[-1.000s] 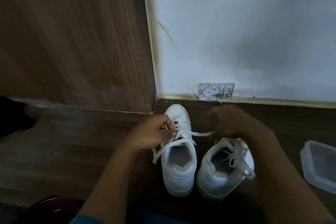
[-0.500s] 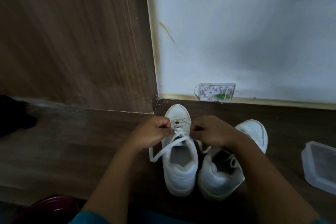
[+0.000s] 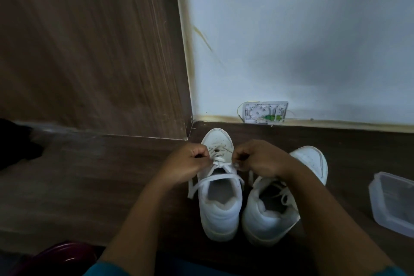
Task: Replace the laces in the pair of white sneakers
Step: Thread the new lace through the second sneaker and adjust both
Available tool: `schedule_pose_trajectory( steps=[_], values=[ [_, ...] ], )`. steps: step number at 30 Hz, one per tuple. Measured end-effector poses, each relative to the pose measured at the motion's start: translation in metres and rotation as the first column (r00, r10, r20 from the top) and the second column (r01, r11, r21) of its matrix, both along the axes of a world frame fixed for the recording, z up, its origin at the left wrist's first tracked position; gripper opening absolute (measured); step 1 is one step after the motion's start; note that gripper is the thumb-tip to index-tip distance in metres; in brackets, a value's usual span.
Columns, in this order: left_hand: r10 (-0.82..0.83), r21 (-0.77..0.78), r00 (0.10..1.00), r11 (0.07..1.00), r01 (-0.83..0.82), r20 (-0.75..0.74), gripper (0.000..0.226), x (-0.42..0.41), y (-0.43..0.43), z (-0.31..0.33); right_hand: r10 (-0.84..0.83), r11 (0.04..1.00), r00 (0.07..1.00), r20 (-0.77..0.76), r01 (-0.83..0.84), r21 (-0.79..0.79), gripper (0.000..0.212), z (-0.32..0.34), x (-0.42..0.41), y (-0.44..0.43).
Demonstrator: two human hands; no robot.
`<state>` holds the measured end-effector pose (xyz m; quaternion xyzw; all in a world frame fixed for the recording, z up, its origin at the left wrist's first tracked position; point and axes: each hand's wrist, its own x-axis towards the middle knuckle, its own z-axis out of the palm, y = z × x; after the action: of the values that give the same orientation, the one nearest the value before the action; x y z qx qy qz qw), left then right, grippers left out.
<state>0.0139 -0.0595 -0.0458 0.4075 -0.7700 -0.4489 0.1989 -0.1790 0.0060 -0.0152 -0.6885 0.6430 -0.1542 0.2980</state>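
Closest in, a bit of blue cloth [image 3: 134, 272] is showing at the bottom. A dark red round thing [image 3: 65, 255] is sitting low on the left. Two bare arms are reaching forward over the brown floor [image 3: 89, 175].

Two white shoes are standing side by side on the floor, with heels near the person and toes toward the wall. The left shoe [image 3: 220, 215] is pointing straight ahead. The right shoe [image 3: 266, 217] is pointing a little to the right. The right arm is lying across it and hiding much of its middle. A clear plastic box [image 3: 392, 204] is sitting on the floor, well off to the right.

Both hands are sitting over the front of the left shoe. The left hand [image 3: 186, 163] is curling its fingers [image 3: 201, 152] tight and pinching the lace [image 3: 215, 178] on the left side. The right hand [image 3: 259, 159] is curling its fingers [image 3: 240, 155] too and pinching the same lace on the right side. The hands are near each other but apart, and crossed rows of lace are showing between them. A loose loop of lace is hanging down the left side of the shoe and running round its opening.

Farther back, a black thing [image 3: 15, 141] is lying at the far left. A small white plate [image 3: 265, 112] is sitting at the foot of the pale wall [image 3: 291, 40], just past the left shoe's toe. A tall wood panel [image 3: 89, 51] is standing to the left of the wall.
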Motion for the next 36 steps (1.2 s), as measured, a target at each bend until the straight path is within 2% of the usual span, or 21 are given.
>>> schedule_pose_trajectory(
  steps=[2,3,4,5,7,8,9,10,11,12,13,14,16,18,22,26,29,33,36],
  values=[
    [0.048,0.0,0.998,0.999,-0.049,-0.03,0.029,-0.004,0.004,0.002,-0.109,0.993,0.984,0.144,0.103,0.049,0.03,0.003,0.003,-0.002],
    [0.093,0.03,0.991,0.995,-0.09,-0.096,0.027,-0.007,0.007,0.005,-0.174,0.985,0.938,0.299,0.165,0.056,0.032,0.003,0.007,-0.003],
    [0.148,0.103,0.968,0.986,-0.129,-0.203,0.025,-0.011,0.01,0.007,-0.22,0.974,0.847,0.484,0.221,0.055,0.033,0.003,0.011,-0.003],
    [0.214,0.225,0.92,0.964,-0.144,-0.329,0.023,-0.016,0.012,0.01,-0.257,0.959,0.711,0.655,0.271,0.083,0.032,0.004,0.016,-0.002],
    [0.362,0.494,0.775,0.866,-0.075,-0.517,0.018,-0.025,0.017,0.015,-0.324,0.932,0.337,0.884,0.274,0.237,0.027,0.005,0.025,-0.002],
    [0.426,0.576,0.71,0.816,-0.035,-0.56,0.018,-0.028,0.018,0.017,-0.368,0.915,0.143,0.919,0.231,0.331,0.027,0.005,0.029,-0.002],
    [0.48,0.631,0.653,0.776,-0.003,-0.586,0.02,-0.03,0.018,0.019,-0.419,0.891,-0.008,0.908,0.19,0.413,0.029,0.005,0.032,-0.002],
    [0.523,0.671,0.599,0.74,0.033,-0.606,0.023,-0.03,0.016,0.019,-0.463,0.862,-0.117,0.878,0.171,0.477,0.032,0.003,0.033,-0.003],
    [0.546,0.694,0.563,0.716,0.072,-0.621,0.025,-0.029,0.014,0.02,-0.484,0.841,-0.181,0.856,0.174,0.513,0.034,0.002,0.033,-0.004],
    [0.542,0.696,0.552,0.711,0.099,-0.633,0.025,-0.027,0.012,0.019,-0.486,0.833,-0.199,0.851,0.188,0.52,0.036,0.001,0.031,-0.005],
    [0.514,0.679,0.564,0.724,0.12,-0.647,0.023,-0.025,0.012,0.018,-0.472,0.843,-0.167,0.865,0.2,0.499,0.037,-0.001,0.03,-0.006],
    [0.475,0.655,0.586,0.745,0.129,-0.656,0.019,-0.025,0.013,0.016,-0.441,0.867,-0.099,0.892,0.209,0.452,0.034,-0.002,0.029,-0.007],
    [0.392,0.597,0.63,0.789,0.145,-0.67,0.013,-0.027,0.017,0.016,-0.354,0.915,0.082,0.931,0.234,0.328,0.026,-0.004,0.033,-0.007],
    [0.321,0.534,0.675,0.836,0.127,-0.664,0.019,-0.029,0.02,0.015,-0.275,0.942,0.235,0.932,0.258,0.213,0.026,-0.008,0.036,-0.007],
    [0.2,0.402,0.762,0.912,0.085,-0.615,0.031,-0.028,0.017,0.01,-0.189,0.96,0.411,0.892,0.267,0.08,0.038,-0.015,0.038,-0.009],
    [0.162,0.296,0.801,0.955,0.02,-0.577,0.031,-0.029,0.016,0.007,-0.194,0.935,0.475,0.859,0.355,0.015,0.037,-0.014,0.04,-0.008],
    [0.183,0.286,0.786,0.958,-0.008,-0.591,0.028,-0.027,0.012,0.006,-0.219,0.905,0.44,0.871,0.426,0.013,0.028,-0.016,0.04,-0.01],
    [0.266,0.363,0.777,0.93,-0.052,-0.571,0.028,-0.026,0.01,0.007,-0.163,0.945,0.449,0.879,0.328,0.008,0.027,-0.014,0.034,-0.009],
    [0.23,0.314,0.78,0.948,-0.046,-0.582,0.016,-0.024,0.011,0.008,-0.152,0.963,0.46,0.875,0.27,0.025,0.022,-0.013,0.029,-0.007]
  ],
)
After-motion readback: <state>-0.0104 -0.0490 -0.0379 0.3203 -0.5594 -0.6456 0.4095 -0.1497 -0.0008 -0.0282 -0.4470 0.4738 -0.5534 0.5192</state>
